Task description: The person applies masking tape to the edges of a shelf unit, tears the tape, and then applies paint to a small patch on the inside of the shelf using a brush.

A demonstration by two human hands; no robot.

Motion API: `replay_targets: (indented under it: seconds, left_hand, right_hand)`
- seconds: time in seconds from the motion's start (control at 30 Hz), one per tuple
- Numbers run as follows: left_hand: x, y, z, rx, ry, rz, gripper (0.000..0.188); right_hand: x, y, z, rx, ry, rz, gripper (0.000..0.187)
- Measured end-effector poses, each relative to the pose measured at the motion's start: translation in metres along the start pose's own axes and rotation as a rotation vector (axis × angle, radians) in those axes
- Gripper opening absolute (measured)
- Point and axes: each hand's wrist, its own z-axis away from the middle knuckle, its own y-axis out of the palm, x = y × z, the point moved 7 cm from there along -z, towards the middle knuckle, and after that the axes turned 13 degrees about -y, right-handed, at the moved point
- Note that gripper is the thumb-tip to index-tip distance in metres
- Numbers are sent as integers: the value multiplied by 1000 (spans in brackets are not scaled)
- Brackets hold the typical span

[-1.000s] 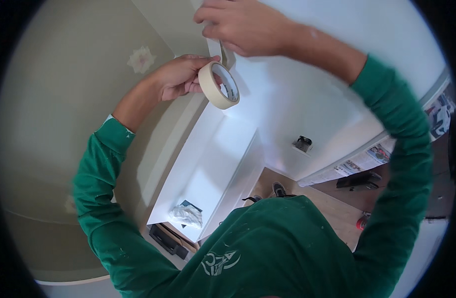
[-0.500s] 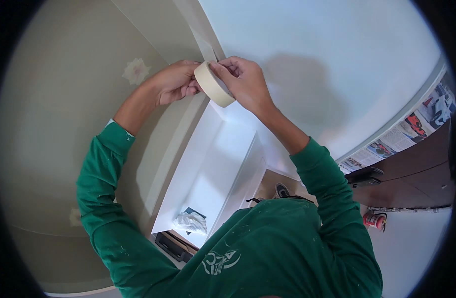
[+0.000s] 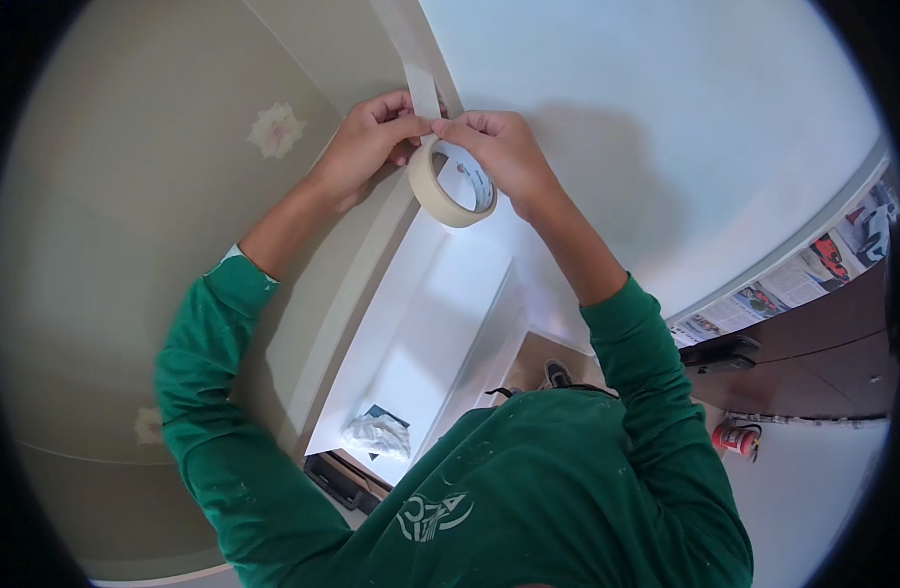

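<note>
A cream roll of masking tape (image 3: 428, 201) hangs below my fingers, its round opening turned to the right. From its top a strip of tape (image 3: 422, 91) runs up along the beige edge of the wall corner. My left hand (image 3: 364, 147) pinches the strip just above the roll, thumb pointing right. My right hand (image 3: 509, 162) is closed on the tape from the other side, thumb and fingertips at the top of the roll. Both thumbs nearly touch. The fingers behind the strip are partly hidden.
A beige wall with a pale filler patch (image 3: 276, 130) stands on the left, a white wall (image 3: 646, 88) on the right. Below lies a white ledge with a crumpled plastic bag (image 3: 381, 436). A red fire extinguisher (image 3: 734, 437) and a dark brown door (image 3: 802, 363) are at lower right.
Both hands and the roll have shifted slightly right. The roll has turned so its printed inside shows, and my left thumb now reaches across to the strip.
</note>
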Motion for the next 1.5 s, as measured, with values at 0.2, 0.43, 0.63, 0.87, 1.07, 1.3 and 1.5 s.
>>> replay_targets:
  seconds: [0.2, 0.43, 0.63, 0.87, 1.07, 1.3, 1.5]
  left_hand:
    - [-3, 12, -1, -26, 56, 280, 21]
    - [1, 7, 1, 1, 66, 279, 21]
    - [6, 5, -4, 3, 75, 286, 17]
    - [7, 4, -11, -48, 72, 307, 15]
    - [7, -1, -14, 93, 8, 231, 25]
    - [7, -2, -21, 83, -50, 155, 35]
    - [4, -3, -19, 39, -70, 104, 36]
  right_hand:
    - [1, 2, -3, 37, 0, -19, 24]
    - [17, 0, -8, -3, -73, 201, 29]
    - [40, 0, -7, -32, -148, 483, 29]
    - [85, 29, 3, -85, -561, 958, 15]
    - [105, 44, 53, 61, -747, 720, 10]
    - [91, -8, 97, 113, -527, 566, 14]
    - [82, -37, 117, 65, -443, 519, 10]
